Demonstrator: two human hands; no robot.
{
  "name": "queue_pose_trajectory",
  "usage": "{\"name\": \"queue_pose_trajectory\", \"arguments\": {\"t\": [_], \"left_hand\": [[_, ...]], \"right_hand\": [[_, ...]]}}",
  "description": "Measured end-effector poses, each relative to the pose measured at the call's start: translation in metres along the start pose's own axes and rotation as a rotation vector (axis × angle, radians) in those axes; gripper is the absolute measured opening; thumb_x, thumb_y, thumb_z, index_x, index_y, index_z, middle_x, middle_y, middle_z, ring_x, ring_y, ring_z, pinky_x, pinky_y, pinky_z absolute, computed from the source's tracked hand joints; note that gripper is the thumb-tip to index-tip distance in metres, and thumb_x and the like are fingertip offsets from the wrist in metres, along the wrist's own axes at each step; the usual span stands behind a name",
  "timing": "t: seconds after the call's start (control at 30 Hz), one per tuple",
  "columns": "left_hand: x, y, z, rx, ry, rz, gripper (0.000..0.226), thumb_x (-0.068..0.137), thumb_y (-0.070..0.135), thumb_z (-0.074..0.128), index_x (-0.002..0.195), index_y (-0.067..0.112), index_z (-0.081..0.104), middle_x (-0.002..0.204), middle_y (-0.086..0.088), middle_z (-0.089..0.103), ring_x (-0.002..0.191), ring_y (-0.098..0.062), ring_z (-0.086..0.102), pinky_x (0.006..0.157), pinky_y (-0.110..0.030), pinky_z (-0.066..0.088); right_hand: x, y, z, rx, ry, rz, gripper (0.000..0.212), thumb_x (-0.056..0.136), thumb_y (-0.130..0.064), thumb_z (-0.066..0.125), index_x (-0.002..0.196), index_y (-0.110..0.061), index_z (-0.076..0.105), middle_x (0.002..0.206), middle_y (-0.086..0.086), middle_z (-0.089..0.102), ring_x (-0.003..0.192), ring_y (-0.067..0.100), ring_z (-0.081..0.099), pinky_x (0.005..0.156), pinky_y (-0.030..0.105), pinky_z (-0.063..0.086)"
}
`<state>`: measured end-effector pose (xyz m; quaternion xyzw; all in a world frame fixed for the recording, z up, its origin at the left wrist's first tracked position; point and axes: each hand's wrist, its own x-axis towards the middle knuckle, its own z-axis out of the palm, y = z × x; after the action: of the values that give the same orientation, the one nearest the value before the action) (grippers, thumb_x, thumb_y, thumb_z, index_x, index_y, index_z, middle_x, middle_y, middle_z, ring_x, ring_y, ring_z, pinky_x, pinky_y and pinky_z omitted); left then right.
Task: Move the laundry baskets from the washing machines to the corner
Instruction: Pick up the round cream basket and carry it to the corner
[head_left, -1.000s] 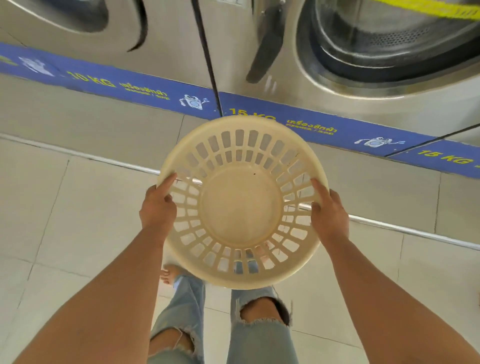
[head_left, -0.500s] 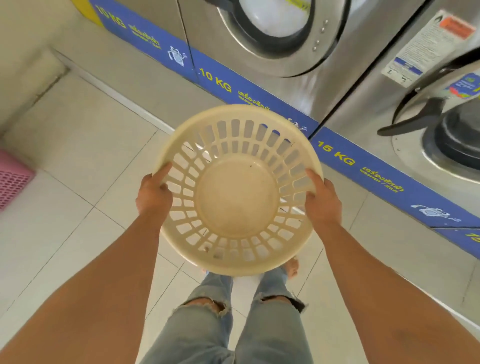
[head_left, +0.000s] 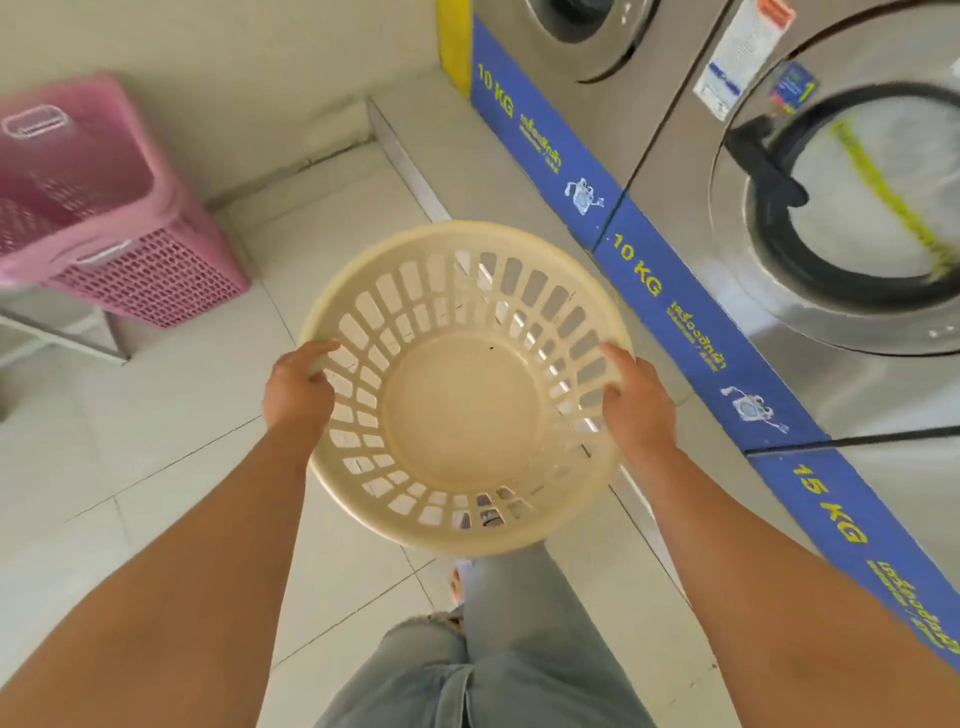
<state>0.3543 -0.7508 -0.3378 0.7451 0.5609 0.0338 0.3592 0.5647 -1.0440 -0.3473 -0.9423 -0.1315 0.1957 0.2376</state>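
Gripping round cream slotted plastic laundry basket (head_left: 464, 387) at opposite rims: left hand (head_left: 296, 389) and right hand (head_left: 638, 401), fingers curled closed over edge. Held above tiled floor (head_left: 156, 441), beside steel washing machines (head_left: 831, 218); pink rectangular perforated plastic hamper (head_left: 104, 208) in corner.

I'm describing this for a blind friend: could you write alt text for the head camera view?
Both hands, left hand and right hand, hold an empty cream basket by its rim above a tiled floor. Washers line the right side, and a pink basket stands in the corner ahead on the left.
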Motion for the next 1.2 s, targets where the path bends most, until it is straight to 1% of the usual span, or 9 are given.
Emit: {"name": "queue_pose_trajectory", "arguments": {"t": [0.07, 0.17, 0.33, 0.43, 0.67, 0.8, 0.93, 1.07, 1.2], "left_hand": [[0.024, -0.006, -0.016, -0.036, 0.032, -0.035, 0.059, 0.085, -0.001, 0.038, 0.118, 0.042, 0.063, 0.128, -0.002, 0.057, 0.070, -0.021, 0.059, 0.055, -0.028, 0.045], [0.062, -0.010, -0.039, -0.080, 0.084, -0.107, 0.060, 0.085, -0.001, 0.038, 0.117, 0.042, 0.063, 0.129, -0.001, 0.058, 0.067, -0.020, 0.058, 0.051, -0.026, 0.042], [0.123, -0.004, -0.076, -0.140, 0.161, -0.208, 0.058, 0.085, 0.000, 0.038, 0.118, 0.040, 0.063, 0.128, -0.002, 0.057, 0.080, -0.027, 0.061, 0.070, -0.037, 0.054], [0.162, 0.002, -0.094, -0.183, 0.191, -0.242, 0.058, 0.085, 0.001, 0.037, 0.118, 0.041, 0.063, 0.127, -0.002, 0.056, 0.087, -0.032, 0.064, 0.074, -0.041, 0.057], [0.272, 0.008, -0.125, -0.218, 0.205, -0.296, 0.059, 0.083, 0.000, 0.037, 0.116, 0.041, 0.063, 0.120, -0.004, 0.061, 0.067, -0.021, 0.057, 0.055, -0.026, 0.045], [0.347, 0.018, -0.147, -0.189, 0.167, -0.289, 0.059, 0.082, -0.001, 0.037, 0.115, 0.040, 0.064, 0.115, -0.009, 0.064, 0.068, -0.024, 0.057, 0.057, -0.030, 0.047], [0.415, 0.027, -0.176, -0.159, 0.149, -0.264, 0.059, 0.085, -0.002, 0.037, 0.117, 0.040, 0.063, 0.120, -0.005, 0.064, 0.056, -0.017, 0.055, 0.046, -0.023, 0.041], [0.475, 0.035, -0.197, -0.126, 0.122, -0.274, 0.060, 0.085, -0.003, 0.036, 0.118, 0.040, 0.062, 0.124, -0.010, 0.062, 0.048, -0.015, 0.051, 0.039, -0.022, 0.036], [0.528, 0.042, -0.203, -0.126, 0.110, -0.301, 0.059, 0.085, -0.003, 0.036, 0.119, 0.037, 0.063, 0.124, -0.009, 0.061, 0.069, -0.022, 0.057, 0.048, -0.024, 0.040]], "right_hand": [[0.027, -0.035, 0.009, -0.024, -0.037, -0.051, 0.058, 0.092, -0.006, 0.045, 0.141, -0.038, 0.042, 0.135, 0.004, 0.048, 0.112, 0.032, 0.057, 0.093, 0.037, 0.043], [0.072, -0.087, 0.023, -0.037, -0.102, -0.131, 0.058, 0.092, -0.006, 0.045, 0.141, -0.037, 0.043, 0.135, 0.004, 0.047, 0.111, 0.032, 0.057, 0.095, 0.038, 0.043], [0.143, -0.175, 0.040, -0.092, -0.171, -0.238, 0.056, 0.093, -0.006, 0.043, 0.139, -0.036, 0.045, 0.132, 0.005, 0.049, 0.107, 0.032, 0.058, 0.093, 0.038, 0.045], [0.184, -0.223, 0.047, -0.119, -0.207, -0.296, 0.057, 0.091, -0.005, 0.042, 0.139, -0.037, 0.045, 0.131, 0.006, 0.050, 0.107, 0.031, 0.058, 0.092, 0.038, 0.045], [0.274, -0.327, 0.077, -0.151, -0.222, -0.359, 0.058, 0.090, -0.005, 0.042, 0.138, -0.038, 0.045, 0.130, 0.006, 0.050, 0.105, 0.033, 0.058, 0.092, 0.039, 0.047], [0.319, -0.380, 0.101, -0.166, -0.205, -0.348, 0.057, 0.091, -0.004, 0.042, 0.137, -0.037, 0.045, 0.131, 0.007, 0.049, 0.104, 0.033, 0.059, 0.092, 0.040, 0.047], [0.354, -0.427, 0.125, -0.169, -0.186, -0.319, 0.055, 0.092, -0.006, 0.043, 0.138, -0.038, 0.044, 0.129, 0.008, 0.050, 0.103, 0.034, 0.059, 0.086, 0.037, 0.045], [0.388, -0.468, 0.146, -0.168, -0.184, -0.322, 0.056, 0.092, -0.007, 0.043, 0.137, -0.039, 0.043, 0.126, 0.008, 0.051, 0.101, 0.033, 0.060, 0.082, 0.035, 0.044], [0.430, -0.498, 0.164, -0.185, -0.210, -0.310, 0.056, 0.093, -0.009, 0.042, 0.138, -0.040, 0.041, 0.128, 0.005, 0.050, 0.101, 0.030, 0.059, 0.078, 0.030, 0.038]]}}
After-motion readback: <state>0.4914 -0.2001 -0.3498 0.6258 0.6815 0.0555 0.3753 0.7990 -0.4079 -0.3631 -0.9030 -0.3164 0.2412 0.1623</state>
